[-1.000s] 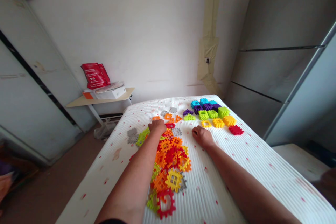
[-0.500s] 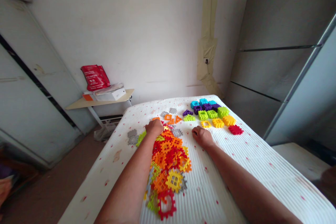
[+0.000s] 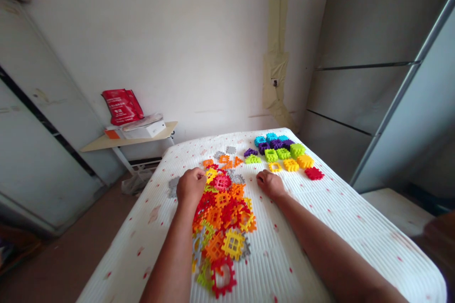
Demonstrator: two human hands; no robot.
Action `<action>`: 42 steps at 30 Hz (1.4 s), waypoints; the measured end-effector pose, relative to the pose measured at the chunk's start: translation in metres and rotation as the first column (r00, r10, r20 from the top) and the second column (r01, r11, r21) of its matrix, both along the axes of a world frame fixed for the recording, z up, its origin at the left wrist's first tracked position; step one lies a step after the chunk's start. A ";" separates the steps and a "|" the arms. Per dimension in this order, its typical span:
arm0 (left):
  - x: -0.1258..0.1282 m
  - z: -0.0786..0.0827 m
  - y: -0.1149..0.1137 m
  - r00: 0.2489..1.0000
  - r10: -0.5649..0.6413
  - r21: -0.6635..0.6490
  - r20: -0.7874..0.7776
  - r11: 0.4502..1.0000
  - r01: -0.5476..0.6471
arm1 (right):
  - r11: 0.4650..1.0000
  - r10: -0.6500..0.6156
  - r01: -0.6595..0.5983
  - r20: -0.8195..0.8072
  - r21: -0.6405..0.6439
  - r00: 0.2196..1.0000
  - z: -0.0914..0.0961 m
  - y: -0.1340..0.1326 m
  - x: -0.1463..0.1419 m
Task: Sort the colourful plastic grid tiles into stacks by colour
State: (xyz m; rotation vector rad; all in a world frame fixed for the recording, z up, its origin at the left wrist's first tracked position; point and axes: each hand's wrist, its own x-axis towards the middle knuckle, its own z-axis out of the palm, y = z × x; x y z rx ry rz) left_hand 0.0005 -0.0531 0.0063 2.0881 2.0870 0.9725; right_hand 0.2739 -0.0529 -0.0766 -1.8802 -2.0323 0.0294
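My left hand [image 3: 192, 187] is closed, its fingertips at the left edge of a yellow square piece [image 3: 211, 176] in the heap. Whether it pinches that piece or something else I cannot make out. Right of the yellow piece lies a red window piece [image 3: 222, 182]. The heap of notched plastic building pieces [image 3: 215, 218] in orange, red, yellow, green and grey stretches toward me. My right hand [image 3: 270, 183] rests on the table with curled fingers, and their inner side is hidden. Beyond it stand yellow pieces [image 3: 291, 165] and a red stack [image 3: 314, 173].
Green [image 3: 283, 153], purple [image 3: 276, 144] and blue pieces [image 3: 271, 137] are grouped by colour at the back right. Grey pieces [image 3: 173, 187] lie left of my left hand. A side table [image 3: 103, 143] holds a red bag [image 3: 122, 106] and a white box [image 3: 145, 129].
My left hand has drawn back toward me and to the left, uncovering the yellow and red pieces at the heap's far end. My right hand stays in place; the view has shifted slightly.
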 end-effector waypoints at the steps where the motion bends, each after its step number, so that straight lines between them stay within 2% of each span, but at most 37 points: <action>1: -0.002 -0.004 -0.003 1.000 0.013 0.069 0.025 0.998 -0.015 | 1.000 -0.001 0.001 0.001 -0.001 1.000 0.001 0.000 0.000; 5: -0.008 -0.017 -0.014 0.993 0.034 0.273 0.114 0.960 -0.065 | 1.000 -0.012 0.012 -0.001 -0.014 1.000 0.002 -0.001 -0.002; 7: -0.005 -0.022 -0.020 0.988 -0.010 0.333 0.152 0.942 -0.041 | 1.000 -0.018 0.018 -0.005 -0.016 1.000 0.003 -0.001 -0.002; 13: 0.020 -0.034 -0.039 0.928 -0.325 0.444 0.180 0.869 0.218 | 1.000 -0.014 0.013 -0.069 -0.009 0.998 0.004 -0.002 -0.001; 17: 0.032 -0.037 -0.045 0.895 -0.423 0.444 0.141 0.835 0.325 | 1.000 0.024 -0.025 -0.156 0.000 0.987 0.006 -0.003 0.000; 19: 0.035 -0.037 -0.046 0.887 -0.443 0.443 0.131 0.826 0.348 | 0.996 0.086 -0.086 -0.285 0.010 0.955 0.008 -0.005 -0.003; 22: 0.037 -0.037 -0.047 0.885 -0.454 0.445 0.107 0.817 0.366 | 0.982 0.183 -0.178 -0.498 0.058 0.848 0.016 -0.013 -0.015; 25: 0.038 -0.039 -0.047 0.884 -0.460 0.440 0.085 0.813 0.381 | 0.971 0.231 -0.218 -0.582 0.093 0.780 0.031 -0.026 -0.031; 27: 0.040 -0.040 -0.047 0.883 -0.466 0.442 0.060 0.805 0.395 | 0.965 0.253 -0.248 -0.577 0.089 0.777 0.042 -0.037 -0.040; 30: 0.042 -0.043 -0.047 0.882 -0.470 0.452 0.010 0.789 0.415 | 0.945 0.318 -0.316 -0.463 0.084 0.827 0.053 -0.050 -0.049; 34: 0.046 -0.047 -0.048 0.882 -0.471 0.465 -0.025 0.776 0.427 | 0.921 0.388 -0.378 -0.350 0.101 0.852 0.053 -0.056 -0.055; 42: 0.048 -0.045 -0.049 0.883 -0.467 0.476 -0.044 0.768 0.430 | 0.912 0.400 -0.388 -0.491 0.130 0.774 0.047 -0.052 -0.055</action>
